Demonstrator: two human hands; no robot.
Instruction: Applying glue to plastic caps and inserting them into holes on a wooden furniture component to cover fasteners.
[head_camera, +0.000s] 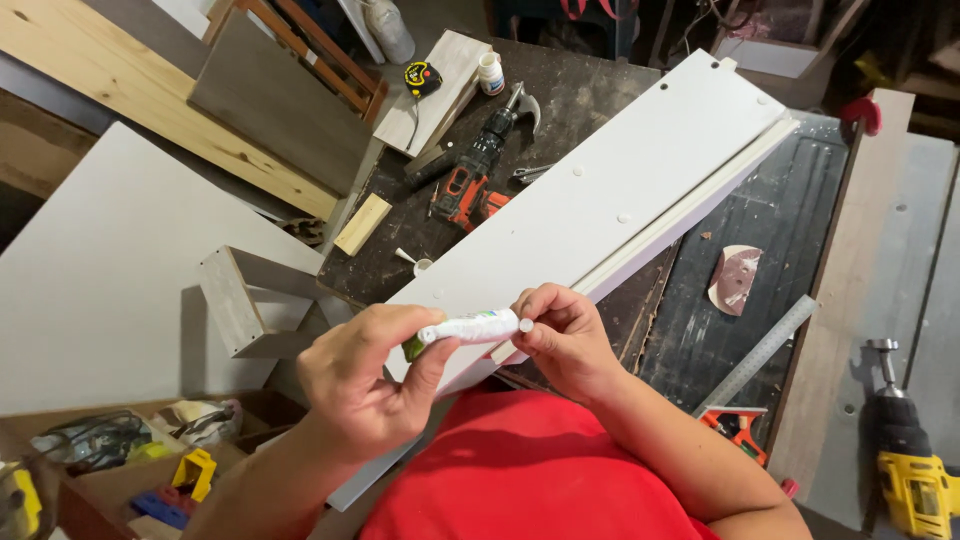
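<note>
I see a small white tube (468, 328) held level just above the near end of a long white panel (620, 190). My left hand (365, 380) pinches its green-tipped end, fingers curled; my right hand (560, 335) pinches a small white cap (526, 325) at its other end. A red-and-black drill (475, 180) lies farther left on the dark workbench (590, 85).

Single head-worn camera, looking steeply down over a red-shirted chest, hands close at 6 o'clock, dark worktop (590, 95) stretching toward 12 o'clock
</note>
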